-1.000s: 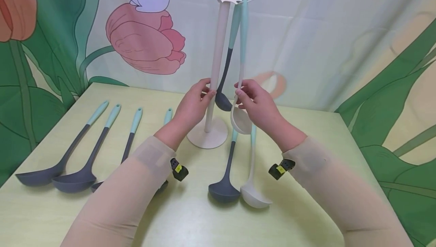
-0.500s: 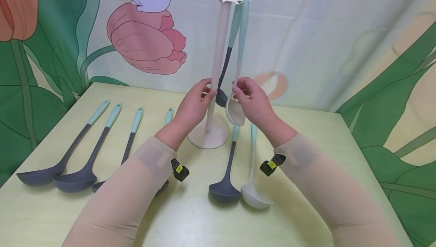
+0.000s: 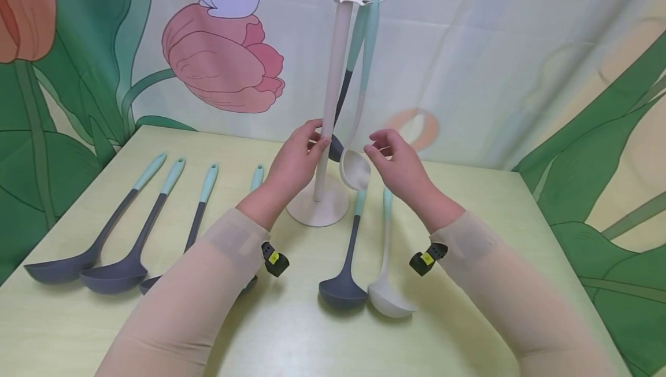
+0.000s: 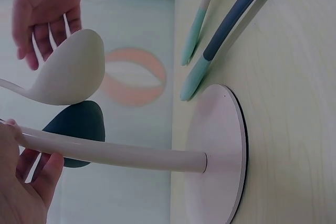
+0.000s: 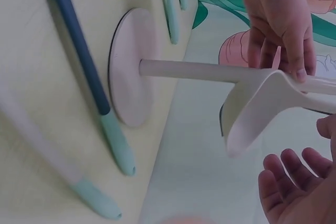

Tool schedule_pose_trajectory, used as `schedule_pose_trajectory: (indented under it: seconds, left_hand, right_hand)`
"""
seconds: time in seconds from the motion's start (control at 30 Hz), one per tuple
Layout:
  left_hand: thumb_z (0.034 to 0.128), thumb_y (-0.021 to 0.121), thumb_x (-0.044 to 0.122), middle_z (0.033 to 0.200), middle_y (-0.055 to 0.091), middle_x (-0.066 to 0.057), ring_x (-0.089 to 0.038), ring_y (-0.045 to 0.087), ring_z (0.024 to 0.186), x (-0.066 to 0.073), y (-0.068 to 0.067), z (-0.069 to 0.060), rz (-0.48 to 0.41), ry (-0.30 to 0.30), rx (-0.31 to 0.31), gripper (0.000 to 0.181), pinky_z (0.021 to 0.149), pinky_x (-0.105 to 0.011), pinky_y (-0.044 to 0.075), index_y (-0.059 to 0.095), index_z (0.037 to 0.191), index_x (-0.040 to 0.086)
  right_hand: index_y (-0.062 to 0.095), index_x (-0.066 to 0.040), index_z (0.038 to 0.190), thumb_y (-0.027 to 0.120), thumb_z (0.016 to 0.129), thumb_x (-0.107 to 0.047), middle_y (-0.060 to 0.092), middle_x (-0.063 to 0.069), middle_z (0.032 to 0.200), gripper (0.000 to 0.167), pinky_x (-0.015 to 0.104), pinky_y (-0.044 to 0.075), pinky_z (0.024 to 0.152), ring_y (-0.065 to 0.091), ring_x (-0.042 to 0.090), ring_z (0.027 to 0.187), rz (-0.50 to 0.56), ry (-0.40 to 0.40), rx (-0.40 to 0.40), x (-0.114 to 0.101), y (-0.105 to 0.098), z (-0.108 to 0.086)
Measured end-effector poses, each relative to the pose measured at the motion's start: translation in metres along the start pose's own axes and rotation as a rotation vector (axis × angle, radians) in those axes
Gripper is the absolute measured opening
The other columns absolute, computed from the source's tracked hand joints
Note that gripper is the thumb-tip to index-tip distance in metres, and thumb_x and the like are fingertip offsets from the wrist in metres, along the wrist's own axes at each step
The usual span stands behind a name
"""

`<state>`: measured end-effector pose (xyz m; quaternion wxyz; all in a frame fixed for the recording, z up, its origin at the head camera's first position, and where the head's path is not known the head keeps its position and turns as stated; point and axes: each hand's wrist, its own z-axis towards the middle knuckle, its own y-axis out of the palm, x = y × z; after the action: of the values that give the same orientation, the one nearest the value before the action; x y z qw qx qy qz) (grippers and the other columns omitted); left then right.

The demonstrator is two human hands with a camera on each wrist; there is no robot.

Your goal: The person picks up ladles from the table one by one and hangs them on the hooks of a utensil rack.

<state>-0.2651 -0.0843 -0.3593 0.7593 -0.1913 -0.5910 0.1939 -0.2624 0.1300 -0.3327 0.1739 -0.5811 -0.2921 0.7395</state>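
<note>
Far left: four matte dark-grey ladles with mint handles (image 3: pixel 114 276) on the pale wood-grain table (image 3: pixel 291 336); beige left sleeve (image 3: pixel 187 302) blocks view of parts of two. Left hand (image 3: pixel 298 154) clamped on the smooth post of a white rack with disc base and spoked top (image 3: pixel 337 65). Right of post: mint-handled dark-grey ladle hanging from the top (image 3: pixel 343 93), bowl partly behind post; a second mint-handled dark-grey ladle (image 3: pixel 343 290) lies below, on the table. Next, off-white hanging ladle with mint handle and deep rounded bowl (image 3: pixel 356 170), between the hands, in front of the hanging grey one. Off-white mint-handled ladle (image 3: pixel 389 299) lying lower right. Right hand (image 3: pixel 398 160) just beside the hanging off-white bowl: fingers apart, loosely curved, clear of it.
</note>
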Motion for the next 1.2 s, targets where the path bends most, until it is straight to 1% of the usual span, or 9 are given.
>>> schedule_pose_trajectory:
  seconds: [0.17,0.27,0.4,0.47,0.53,0.7,0.87,1.0,1.2]
  left_hand:
    - [0.1036,0.051,0.034,0.119,0.056,-0.004,-0.021,0.058,0.109,0.001,-0.001,0.0,0.014,-0.004,0.004,0.045,0.089,-0.042,0.054,0.043,0.146,0.022]
    - [0.1034,0.052,0.034,0.118,0.056,-0.003,-0.02,0.058,0.108,0.001,-0.001,0.0,0.021,-0.006,0.004,0.044,0.088,-0.042,0.055,0.044,0.145,0.022]
    - [0.1035,0.052,0.033,0.116,0.055,-0.003,-0.02,0.058,0.107,0.002,-0.003,0.002,0.02,-0.005,-0.001,0.043,0.088,-0.041,0.055,0.044,0.144,0.021]
    - [0.1034,0.053,0.032,0.116,0.055,-0.003,-0.021,0.058,0.108,0.001,-0.003,0.003,0.017,-0.006,-0.006,0.042,0.088,-0.042,0.055,0.044,0.143,0.02]
    - [0.1034,0.053,0.032,0.116,0.055,-0.003,-0.021,0.057,0.108,0.001,-0.003,0.003,0.016,-0.012,-0.012,0.042,0.088,-0.042,0.055,0.044,0.143,0.021]
    - [0.1032,0.053,0.033,0.115,0.055,-0.002,-0.019,0.057,0.106,0.0,-0.002,0.004,0.016,-0.013,-0.014,0.043,0.088,-0.041,0.054,0.044,0.143,0.022]
    - [0.1032,0.053,0.032,0.114,0.056,-0.003,-0.021,0.057,0.107,0.001,-0.001,0.004,0.012,-0.009,-0.011,0.043,0.088,-0.041,0.055,0.044,0.144,0.019]
    - [0.1032,0.053,0.033,0.114,0.056,-0.002,-0.02,0.057,0.107,0.002,-0.002,0.004,0.016,-0.018,-0.014,0.043,0.087,-0.041,0.055,0.044,0.144,0.021]
    - [0.1032,0.054,0.031,0.113,0.056,-0.003,-0.021,0.058,0.107,0.002,-0.002,0.004,0.011,-0.012,-0.016,0.043,0.087,-0.042,0.055,0.044,0.144,0.02]
  right_hand:
    - [0.052,-0.01,0.132,0.054,0.102,-0.035,0.058,0.008,0.118,0.039,0.042,0.051,0.087,0.055,0.026,0.109,-0.088,0.066,-0.05,0.016,-0.008,-0.008]
    - [0.054,-0.01,0.128,0.053,0.102,-0.036,0.059,0.008,0.117,0.037,0.041,0.051,0.082,0.057,0.026,0.105,-0.158,0.113,-0.087,0.028,-0.012,-0.013]
    - [0.056,-0.009,0.123,0.052,0.102,-0.038,0.061,0.01,0.115,0.036,0.041,0.05,0.078,0.058,0.027,0.096,-0.268,0.167,-0.15,0.043,-0.016,-0.019]
    - [0.057,-0.008,0.119,0.052,0.101,-0.038,0.061,0.011,0.109,0.035,0.039,0.05,0.074,0.058,0.026,0.089,-0.318,0.19,-0.201,0.049,-0.016,-0.023]
    - [0.058,-0.008,0.115,0.054,0.101,-0.038,0.062,0.01,0.099,0.034,0.037,0.049,0.069,0.057,0.024,0.08,-0.36,0.211,-0.255,0.055,-0.014,-0.029]
    - [0.059,-0.008,0.101,0.058,0.099,-0.038,0.057,0.004,0.071,0.03,0.032,0.047,0.057,0.055,0.018,0.061,-0.422,0.278,-0.379,0.067,-0.007,-0.047]
    - [0.06,-0.008,0.093,0.059,0.097,-0.041,0.056,0.003,0.063,0.033,0.031,0.046,0.055,0.054,0.017,0.053,-0.468,0.321,-0.455,0.074,0.001,-0.064]
    - [0.061,-0.008,0.089,0.06,0.097,-0.043,0.054,0.002,0.059,0.036,0.03,0.045,0.053,0.052,0.016,0.05,-0.476,0.331,-0.482,0.074,0.006,-0.074]
    - [0.06,-0.009,0.083,0.062,0.096,-0.045,0.05,0.001,0.051,0.038,0.029,0.043,0.054,0.05,0.015,0.047,-0.489,0.327,-0.493,0.075,0.016,-0.08]
